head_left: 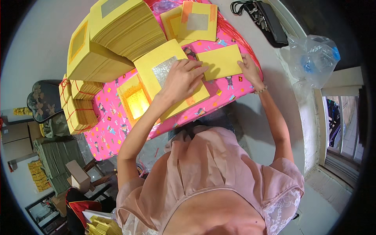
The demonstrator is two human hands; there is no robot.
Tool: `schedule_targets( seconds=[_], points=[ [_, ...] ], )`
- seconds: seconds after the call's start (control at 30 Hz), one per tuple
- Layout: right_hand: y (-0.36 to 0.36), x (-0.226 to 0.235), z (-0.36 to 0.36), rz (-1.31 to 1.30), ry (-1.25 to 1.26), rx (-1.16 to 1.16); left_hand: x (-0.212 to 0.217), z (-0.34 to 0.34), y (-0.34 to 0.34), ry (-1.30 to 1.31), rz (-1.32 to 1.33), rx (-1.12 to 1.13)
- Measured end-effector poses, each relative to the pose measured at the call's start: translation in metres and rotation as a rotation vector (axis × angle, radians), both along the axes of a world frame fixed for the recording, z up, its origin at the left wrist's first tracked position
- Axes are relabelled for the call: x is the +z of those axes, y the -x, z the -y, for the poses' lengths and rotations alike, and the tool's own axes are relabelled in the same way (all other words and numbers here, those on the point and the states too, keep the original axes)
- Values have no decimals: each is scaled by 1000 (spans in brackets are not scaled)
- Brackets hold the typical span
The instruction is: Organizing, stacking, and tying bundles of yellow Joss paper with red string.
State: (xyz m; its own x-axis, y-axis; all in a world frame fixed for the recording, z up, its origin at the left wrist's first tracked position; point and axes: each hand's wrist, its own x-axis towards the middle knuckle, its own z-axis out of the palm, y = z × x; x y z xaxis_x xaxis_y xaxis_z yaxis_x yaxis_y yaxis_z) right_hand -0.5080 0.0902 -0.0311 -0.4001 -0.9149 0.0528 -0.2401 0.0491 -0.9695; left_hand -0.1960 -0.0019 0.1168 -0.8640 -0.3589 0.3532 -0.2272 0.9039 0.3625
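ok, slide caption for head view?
Left hand over silver-patched paper, right hand holding plain yellow paper over pink tablecloth.

I am holding matt, smooth-looking yellow paper point(220, 62) by the right edge of the table point(102, 150). Partly beneath my left hand point(182, 80), a silver square point(160, 70) is gleaming like rough, speckled foil. Toward the far edge, paper stacks point(121, 31) are showing matt, finely ridged sides. The pink cover point(215, 94) is looking like smooth plastic; beyond the right edge, a clear plastic bag point(313, 56) is shining, glossy and crinkled.
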Motion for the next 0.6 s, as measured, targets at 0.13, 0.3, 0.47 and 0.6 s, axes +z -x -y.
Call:
schedule_targets(
  seconds=[0.13,0.3,0.47,0.6],
  points=[
    [0,-2,3,-19,-31,-33,-3,13,24,-43,34,-50],
    [-1,-7,5,-28,-56,-136,-10,28,56,-129,310,-152],
    [-2,-7,6,-92,-91,-154,-29,32,80,-225,531,-176],
    [-9,-2,5,-197,-117,-223,-35,28,93,-208,646,-147]
  ],
)
